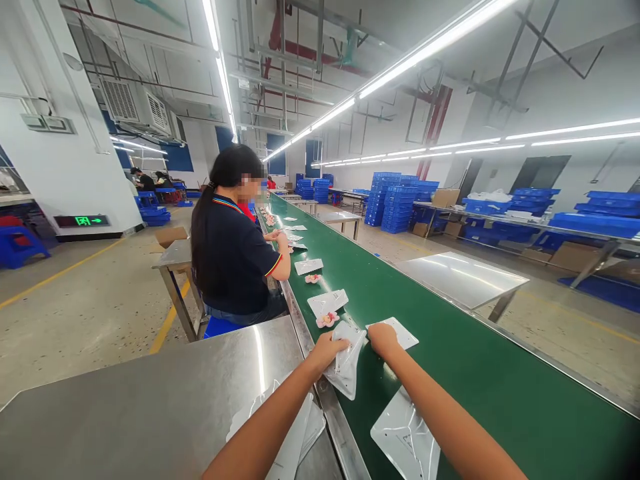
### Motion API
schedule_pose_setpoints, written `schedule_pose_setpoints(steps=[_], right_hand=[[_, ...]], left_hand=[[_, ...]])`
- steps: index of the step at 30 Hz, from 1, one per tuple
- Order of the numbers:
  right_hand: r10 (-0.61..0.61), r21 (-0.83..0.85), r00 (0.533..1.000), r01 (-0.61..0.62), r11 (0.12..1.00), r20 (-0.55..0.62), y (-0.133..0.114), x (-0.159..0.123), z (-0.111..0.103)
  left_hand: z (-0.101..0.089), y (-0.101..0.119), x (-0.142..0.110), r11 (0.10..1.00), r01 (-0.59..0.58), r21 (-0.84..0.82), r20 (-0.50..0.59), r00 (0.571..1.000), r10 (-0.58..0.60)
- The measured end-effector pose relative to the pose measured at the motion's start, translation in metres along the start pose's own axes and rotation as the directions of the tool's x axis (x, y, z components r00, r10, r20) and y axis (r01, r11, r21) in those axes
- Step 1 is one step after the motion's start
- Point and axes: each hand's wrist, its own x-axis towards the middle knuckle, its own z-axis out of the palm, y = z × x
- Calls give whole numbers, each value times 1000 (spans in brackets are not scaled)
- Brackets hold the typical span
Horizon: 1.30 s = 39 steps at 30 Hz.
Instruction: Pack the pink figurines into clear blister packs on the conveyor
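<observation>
My left hand (326, 351) pinches a white and clear plastic bag (349, 370) above the near edge of the green conveyor belt (450, 360). My right hand (384, 339) is closed just to the right of that bag; its fingertips are turned away, so what they hold is hidden. Partly behind it lies another flat white bag (404, 333). Beyond my left hand rests a small pink piece with yellow and red spots (327, 320), beside a further white bag (330, 303). Under my right forearm a printed bag (405, 433) lies on the belt.
A steel table (200, 373) at the left carries several white bags (300, 433), partly under my left arm. A co-worker (237, 247) sits along the belt's left side, hands over it. A steel table (465, 275) stands beyond the belt, with stacked blue crates (397, 207) farther back.
</observation>
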Motion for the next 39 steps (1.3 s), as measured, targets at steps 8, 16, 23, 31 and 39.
schedule_pose_setpoints(steps=[8,16,23,31,39], right_hand=[[115,332,983,-62,941,-142,45,-48,-78],[-220,981,974,-11,193,55,-21,-99,-98],[24,796,981,-170,580,191,-33,-34,-41],[-45,803,996,-36,595,77,-61,-25,-23],[-142,897,947,319,305,-289,-64,-103,-97]], left_hand=[[40,11,4,967,-173,189,37,985,169],[26,26,-39,789,-549,275,-14,818,575],[-54,-2,-56,992,-117,-41,-297,950,100],[-69,-7,-83,968,-145,-204,-98,987,127],[-45,3,-89,939,-261,-223,50,959,279]])
